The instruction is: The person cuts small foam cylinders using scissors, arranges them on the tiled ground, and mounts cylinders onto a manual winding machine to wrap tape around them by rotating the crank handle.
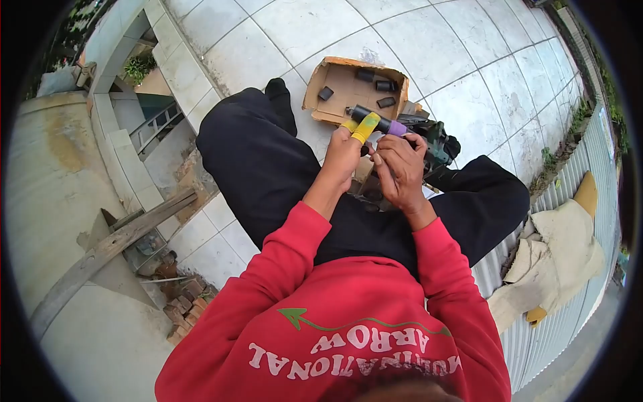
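A black cylindrical tool (383,123) with a narrow metal tip and a purple band (398,128) lies slantwise before my hands. My left hand (342,158) is closed at its near side. Yellow pieces (366,128) run up from those fingers, one passing across the front of the cylinder. Close beside it, my right hand (401,168) has its fingers bent together just below the purple band; what they hold is hidden, so I cannot tell. A green and black tool body (437,147) sits at the right hand's far side.
Past my hands, an open cardboard box (323,69) holds several black socket-like cylinders (386,86). White floor tiles (429,37) surround it. My bent legs in black trousers (251,151) flank the work. Left are a wooden beam (107,254) and bricks (187,305); right, work gloves (552,268) lie on corrugated sheeting.
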The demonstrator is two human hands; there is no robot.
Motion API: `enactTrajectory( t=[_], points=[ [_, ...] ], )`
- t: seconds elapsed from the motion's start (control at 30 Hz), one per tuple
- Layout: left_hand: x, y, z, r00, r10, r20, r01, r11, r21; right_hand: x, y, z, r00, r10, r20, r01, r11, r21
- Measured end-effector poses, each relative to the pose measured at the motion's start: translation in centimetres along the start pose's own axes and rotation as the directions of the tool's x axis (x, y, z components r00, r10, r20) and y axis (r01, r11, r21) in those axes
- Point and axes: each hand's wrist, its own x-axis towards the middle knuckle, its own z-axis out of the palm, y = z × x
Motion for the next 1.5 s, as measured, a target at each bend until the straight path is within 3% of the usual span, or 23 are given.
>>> enactTrajectory(
  t=[0.83, 0.9, 1.1, 1.17, 1.23, 1.33, 1.37, 1.43, 1.5],
  points=[
    [0.9, 1.2, -1.7, 0.986, -0.01, 0.169, -0.01, 0.993, 0.116, -0.1, -0.1, 0.8, 0.998, -0.014, 0.056, 0.023, 0.986, -0.166],
    [0.8, 1.4, -1.3, 0.987, -0.025, 0.16, 0.027, 1.0, -0.012, -0.1, -0.2, 0.6, 0.996, -0.008, 0.085, 0.024, 0.983, -0.182],
    [1.0, 0.9, -1.0, 0.982, -0.059, 0.181, 0.08, 0.991, -0.111, -1.9, -2.8, -3.3, 0.989, -0.02, 0.143, 0.045, 0.984, -0.172],
    [1.0, 1.1, -0.8, 0.983, -0.065, 0.173, 0.076, 0.995, -0.06, -3.7, -3.7, -4.2, 0.991, -0.031, 0.131, 0.055, 0.982, -0.181],
    [1.1, 1.0, -0.8, 0.983, -0.071, 0.169, 0.074, 0.997, -0.007, -6.4, -3.6, -3.6, 0.986, 0.061, 0.152, -0.049, 0.996, -0.081],
    [1.5, 0.4, -0.8, 0.983, -0.099, 0.153, 0.1, 0.995, 0.002, -8.7, -3.1, -1.2, 0.939, 0.194, 0.283, -0.166, 0.979, -0.12],
    [1.4, 0.5, -0.6, 0.983, -0.101, 0.151, 0.104, 0.994, -0.011, -9.5, -2.6, -0.4, 0.94, 0.195, 0.28, -0.166, 0.978, -0.123],
    [1.1, 0.8, -0.4, 0.983, -0.104, 0.149, 0.109, 0.994, -0.023, -10.9, -1.8, 1.1, 0.863, 0.262, 0.433, -0.169, 0.956, -0.24],
    [0.6, 1.0, -0.1, 0.984, -0.127, 0.125, 0.132, 0.991, -0.034, -11.4, -1.4, 1.9, 0.883, 0.218, 0.416, -0.115, 0.959, -0.258]
  ],
)
